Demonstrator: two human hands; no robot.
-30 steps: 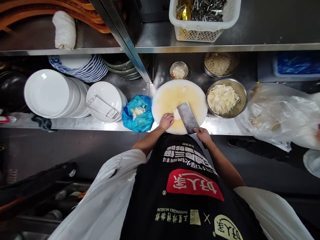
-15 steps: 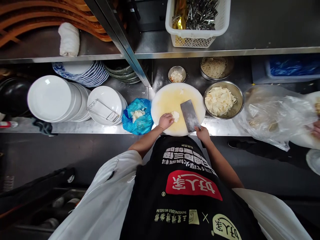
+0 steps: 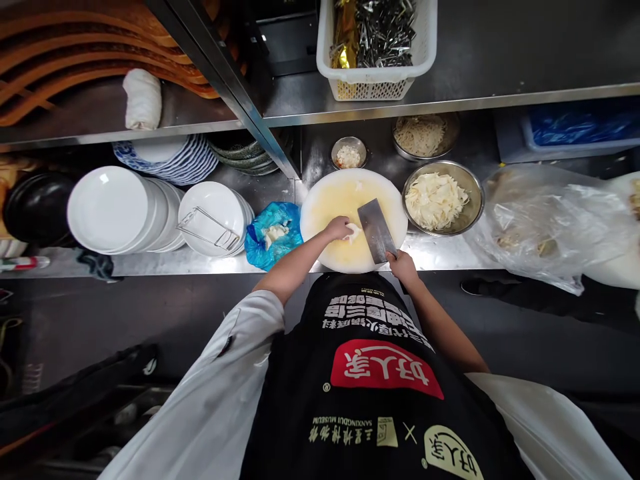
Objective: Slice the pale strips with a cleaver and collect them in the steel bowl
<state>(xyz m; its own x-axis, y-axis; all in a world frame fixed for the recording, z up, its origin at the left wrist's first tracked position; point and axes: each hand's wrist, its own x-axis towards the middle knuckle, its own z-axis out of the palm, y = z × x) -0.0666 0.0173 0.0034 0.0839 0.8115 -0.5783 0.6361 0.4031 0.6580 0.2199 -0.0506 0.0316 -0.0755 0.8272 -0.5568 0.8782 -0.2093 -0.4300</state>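
My right hand (image 3: 404,268) is closed round the handle of a cleaver (image 3: 376,230), whose broad blade lies over the right half of a round white cutting board (image 3: 315,193). Left of the blade, my left hand (image 3: 339,229) has its fingers closed on a pale, thin piece of food (image 3: 353,233) just above the board. What kind of food it is I cannot make out. More pale pieces (image 3: 275,235) sit in a blue plastic bag (image 3: 257,250) at the board's left. On the right stands a metal bowl (image 3: 473,207) of pale, flat slices (image 3: 435,201).
Behind the board are a small bowl of chopped bits (image 3: 349,156) and a bowl of shreds (image 3: 423,135). White plates (image 3: 107,210) are stacked left, tongs (image 3: 207,229) on one stack. A clear bag (image 3: 545,227) lies right. A shelf edge (image 3: 450,107) with a white basket (image 3: 377,72) overhangs.
My left hand has turned and moved slightly up and right, and the pale piece is now lifted in its fingers. The cleaver stays nearly in place. The whole view has shifted a little.
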